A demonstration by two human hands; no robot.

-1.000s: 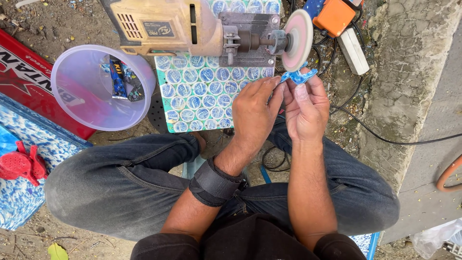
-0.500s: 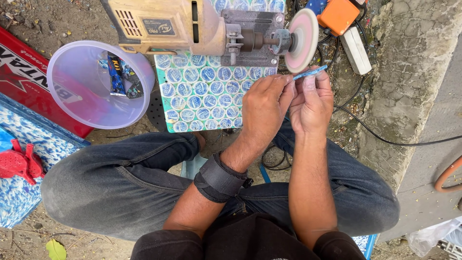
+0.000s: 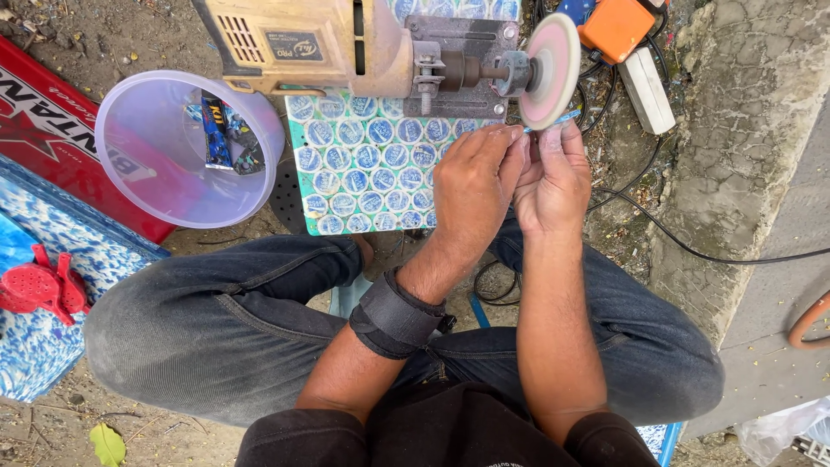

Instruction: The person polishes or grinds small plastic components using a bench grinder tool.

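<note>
A small thin blue piece (image 3: pixel 564 118) is pinched between the fingertips of both my hands. My left hand (image 3: pixel 471 182), with a black wrist strap behind it, grips from the left. My right hand (image 3: pixel 555 177) grips from the right. The piece's tip sits at the lower edge of a round pinkish grinding disc (image 3: pixel 552 69). That disc is mounted on the shaft of a yellow motor tool (image 3: pixel 303 39). I sit with bent knees in dark jeans below the tool.
The tool rests on a board with a green and blue circle pattern (image 3: pixel 372 169). A clear plastic tub (image 3: pixel 186 151) with small items stands left. An orange box (image 3: pixel 616 26), white power strip (image 3: pixel 644 86), black cable (image 3: pixel 683 246) and concrete kerb (image 3: pixel 743 130) lie right.
Both hands have lifted the blue piece up and toward the disc, from below it to its lower edge. The piece now shows as a thinner sliver between the fingers.
</note>
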